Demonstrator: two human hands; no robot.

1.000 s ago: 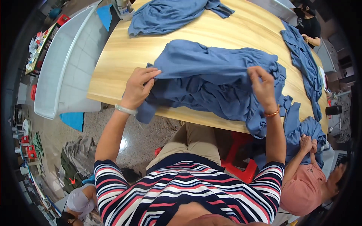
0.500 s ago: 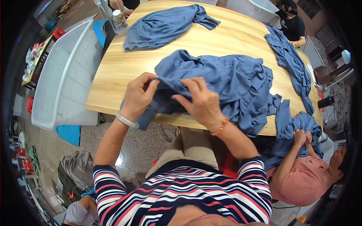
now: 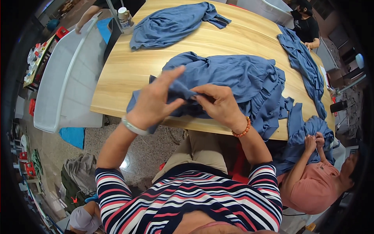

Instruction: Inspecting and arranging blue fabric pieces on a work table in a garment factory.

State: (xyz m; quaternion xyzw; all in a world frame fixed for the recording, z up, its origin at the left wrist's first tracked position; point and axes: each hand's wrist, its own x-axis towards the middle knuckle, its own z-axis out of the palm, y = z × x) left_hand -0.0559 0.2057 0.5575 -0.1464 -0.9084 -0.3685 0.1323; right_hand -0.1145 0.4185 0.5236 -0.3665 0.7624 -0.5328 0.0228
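A blue garment point(image 3: 237, 78) lies bunched on the wooden table point(image 3: 124, 82) in front of me, its gathered part spread to the right. My right hand point(image 3: 224, 105), with an orange bead bracelet at the wrist, pinches an edge of this garment between thumb and fingertips. My left hand point(image 3: 152, 101) is just left of that pinch, above the cloth, thumb and fingers apart and slightly smeared by motion. It wears a pale bangle point(image 3: 133, 126). Part of the garment under my hands is hidden.
Another blue garment point(image 3: 171, 29) and a bottle point(image 3: 124, 19) are at the table's far left. A white tub point(image 3: 58, 89) stands left of the table. A co-worker in pink point(image 3: 311, 183) handles blue cloth at the right; another, in black point(image 3: 306, 29), is at the far right.
My left hand has let go of the garment's edge and opened. My right hand, open before, has moved slightly right and down and now pinches the edge. An arm now reaches over the tub.
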